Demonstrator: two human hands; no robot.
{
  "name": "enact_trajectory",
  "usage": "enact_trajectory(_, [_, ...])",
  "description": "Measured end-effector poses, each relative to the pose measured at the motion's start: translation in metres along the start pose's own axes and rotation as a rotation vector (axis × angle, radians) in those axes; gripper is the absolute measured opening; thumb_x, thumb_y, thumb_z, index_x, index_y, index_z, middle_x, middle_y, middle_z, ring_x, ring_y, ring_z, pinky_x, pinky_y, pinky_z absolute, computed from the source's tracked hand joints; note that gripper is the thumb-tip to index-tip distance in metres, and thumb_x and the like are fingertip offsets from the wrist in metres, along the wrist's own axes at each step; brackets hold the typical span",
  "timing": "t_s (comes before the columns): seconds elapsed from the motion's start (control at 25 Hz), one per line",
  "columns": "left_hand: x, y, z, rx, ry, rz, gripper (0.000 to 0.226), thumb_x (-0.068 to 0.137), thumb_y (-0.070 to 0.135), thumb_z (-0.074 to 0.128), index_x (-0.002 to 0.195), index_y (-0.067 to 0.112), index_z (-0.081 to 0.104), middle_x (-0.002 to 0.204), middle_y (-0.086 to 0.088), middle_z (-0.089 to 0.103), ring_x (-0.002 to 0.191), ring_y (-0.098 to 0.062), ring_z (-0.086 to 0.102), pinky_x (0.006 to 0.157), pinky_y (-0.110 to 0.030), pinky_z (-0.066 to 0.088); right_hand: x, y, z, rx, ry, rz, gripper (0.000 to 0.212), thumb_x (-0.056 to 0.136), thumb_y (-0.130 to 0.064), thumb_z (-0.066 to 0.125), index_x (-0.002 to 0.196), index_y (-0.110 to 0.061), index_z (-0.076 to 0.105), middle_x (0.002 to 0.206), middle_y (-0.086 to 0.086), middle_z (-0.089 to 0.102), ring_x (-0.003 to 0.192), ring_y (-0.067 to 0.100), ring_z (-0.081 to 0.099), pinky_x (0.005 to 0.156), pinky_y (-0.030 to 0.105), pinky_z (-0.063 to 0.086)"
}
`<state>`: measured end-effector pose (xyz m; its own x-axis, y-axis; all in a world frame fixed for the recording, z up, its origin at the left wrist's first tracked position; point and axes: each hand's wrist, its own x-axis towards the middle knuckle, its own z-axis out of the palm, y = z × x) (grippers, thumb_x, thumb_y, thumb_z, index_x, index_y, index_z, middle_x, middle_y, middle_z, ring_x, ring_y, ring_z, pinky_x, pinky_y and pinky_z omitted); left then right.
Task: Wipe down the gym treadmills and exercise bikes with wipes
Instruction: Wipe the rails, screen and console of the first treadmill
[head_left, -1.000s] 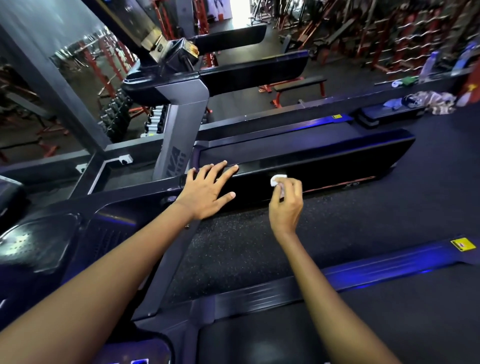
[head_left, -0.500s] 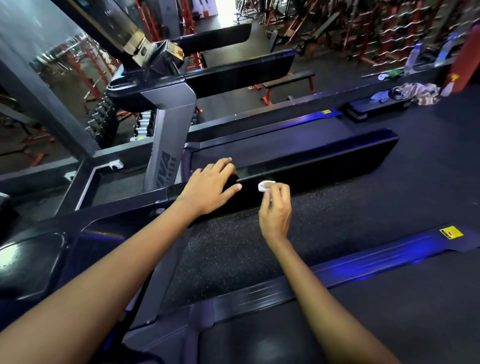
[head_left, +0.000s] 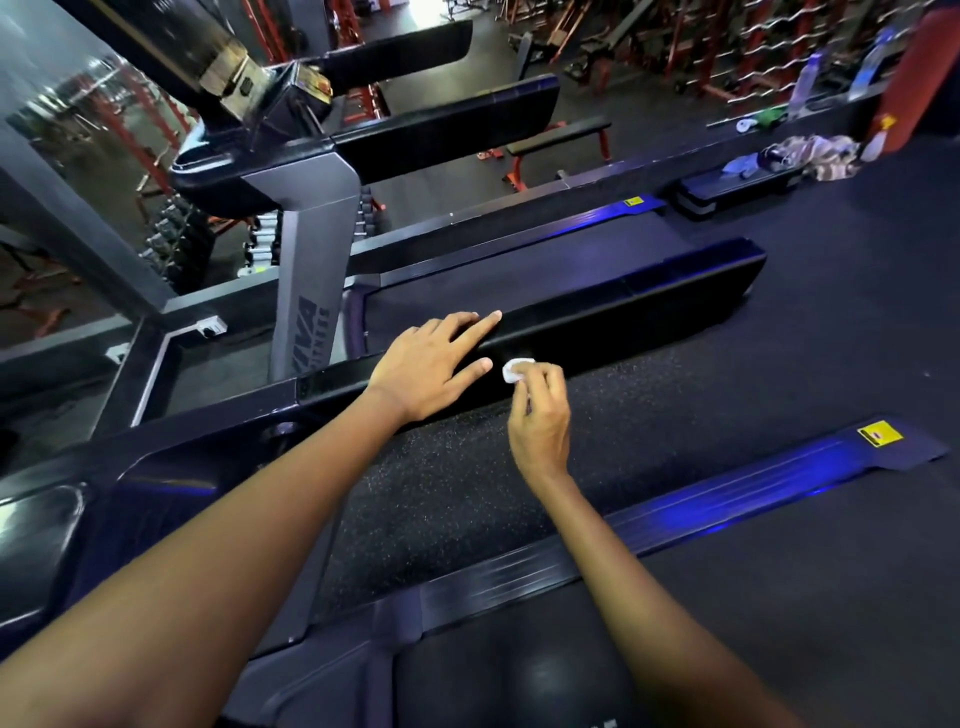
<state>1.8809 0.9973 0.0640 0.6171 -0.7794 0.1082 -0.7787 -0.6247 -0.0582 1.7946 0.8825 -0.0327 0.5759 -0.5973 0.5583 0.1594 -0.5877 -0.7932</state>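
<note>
Wipe (head_left: 518, 370), a small white wad, is pinched in the fingertips of the right hand (head_left: 540, 415) and pressed against the black handrail (head_left: 623, 306) of the near treadmill (head_left: 467, 488). Left hand (head_left: 428, 366) is laid flat on the same rail, fingers straight, just beside the wipe. Only this rail is seen being wiped; the belt, the console (head_left: 291, 98) and the far treadmill are judged left, and no bikes can be made out.
</note>
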Motion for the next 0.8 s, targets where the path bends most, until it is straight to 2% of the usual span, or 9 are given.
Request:
enact_trajectory(0.12, [0.0, 0.0, 0.0, 0.005, -0.015, 0.013, 0.067, 0.088, 0.06, 0.006, 0.15, 0.036, 0.012, 0.147, -0.002, 0.037, 0.123, -0.022, 0.046, 0.094, -0.037, 0.04, 0.014, 0.014, -0.013, 0.019, 0.148, 0.159, 0.016, 0.085, 0.008, 0.049, 0.086, 0.002, 0.064, 0.09, 0.016, 0.057, 0.077, 0.012, 0.052, 0.07, 0.01, 0.04])
enact_trajectory(0.2, [0.0, -0.001, -0.001, 0.007, -0.014, 0.017, 0.066, 0.088, 0.06, 0.007, 0.15, 0.038, 0.011, 0.147, -0.002, 0.037, 0.123, -0.022, 0.046, 0.093, -0.038, 0.041, 0.03, 0.009, -0.018, 0.032, 0.234, 0.151, 0.017, 0.085, 0.01, 0.048, 0.087, 0.005, 0.064, 0.089, 0.017, 0.057, 0.077, 0.005, 0.048, 0.073, 0.0, 0.034])
enact_trajectory(0.36, [0.001, -0.003, 0.003, -0.005, -0.014, 0.017, 0.065, 0.088, 0.062, 0.009, 0.149, 0.04, 0.009, 0.147, -0.001, 0.036, 0.124, -0.022, 0.045, 0.097, -0.038, 0.04, 0.025, 0.003, -0.014, 0.002, 0.088, 0.032, 0.017, 0.089, 0.001, 0.049, 0.089, -0.005, 0.065, 0.093, 0.008, 0.056, 0.082, 0.009, 0.052, 0.074, 0.003, 0.035])
enact_trajectory(0.44, [0.001, -0.002, 0.001, -0.007, -0.031, 0.009, 0.068, 0.086, 0.066, 0.01, 0.149, 0.04, 0.01, 0.148, 0.0, 0.035, 0.126, -0.021, 0.044, 0.098, -0.038, 0.039, 0.021, 0.012, -0.018, -0.007, 0.05, 0.071, 0.017, 0.087, 0.005, 0.051, 0.086, -0.006, 0.064, 0.092, 0.008, 0.056, 0.078, 0.011, 0.053, 0.069, 0.006, 0.037])
enact_trajectory(0.52, [0.002, 0.0, -0.002, -0.014, -0.057, -0.014, 0.074, 0.082, 0.07, 0.011, 0.149, 0.039, 0.014, 0.148, 0.001, 0.035, 0.126, -0.021, 0.043, 0.098, -0.037, 0.038, 0.03, 0.016, -0.025, -0.001, 0.118, 0.16, 0.018, 0.083, 0.009, 0.05, 0.083, -0.003, 0.063, 0.089, 0.012, 0.057, 0.072, 0.013, 0.051, 0.063, 0.01, 0.037])
enact_trajectory(0.6, [0.004, 0.002, -0.004, -0.042, -0.087, -0.021, 0.075, 0.082, 0.071, 0.016, 0.149, 0.037, 0.016, 0.149, 0.002, 0.033, 0.127, -0.021, 0.042, 0.099, -0.038, 0.038, 0.044, 0.009, -0.027, 0.02, 0.207, 0.198, 0.019, 0.08, 0.01, 0.047, 0.084, 0.0, 0.063, 0.089, 0.015, 0.056, 0.071, 0.013, 0.049, 0.064, 0.006, 0.035])
enact_trajectory(0.72, [0.015, 0.004, -0.011, -0.127, -0.132, -0.013, 0.06, 0.094, 0.056, 0.035, 0.147, 0.028, 0.028, 0.152, 0.001, 0.026, 0.129, -0.022, 0.041, 0.101, -0.044, 0.039, 0.042, -0.002, -0.021, -0.019, 0.136, 0.09, 0.019, 0.083, 0.008, 0.05, 0.087, -0.003, 0.064, 0.09, 0.009, 0.055, 0.078, 0.013, 0.052, 0.069, 0.011, 0.038])
enact_trajectory(0.8, [0.025, 0.012, -0.017, -0.129, -0.1, 0.014, 0.053, 0.096, 0.049, 0.038, 0.14, 0.02, 0.038, 0.153, 0.0, 0.025, 0.127, -0.023, 0.044, 0.098, -0.046, 0.041, 0.035, 0.007, -0.025, -0.066, 0.062, 0.05, 0.018, 0.084, 0.007, 0.052, 0.086, -0.006, 0.065, 0.09, 0.008, 0.055, 0.077, 0.009, 0.049, 0.065, 0.013, 0.037])
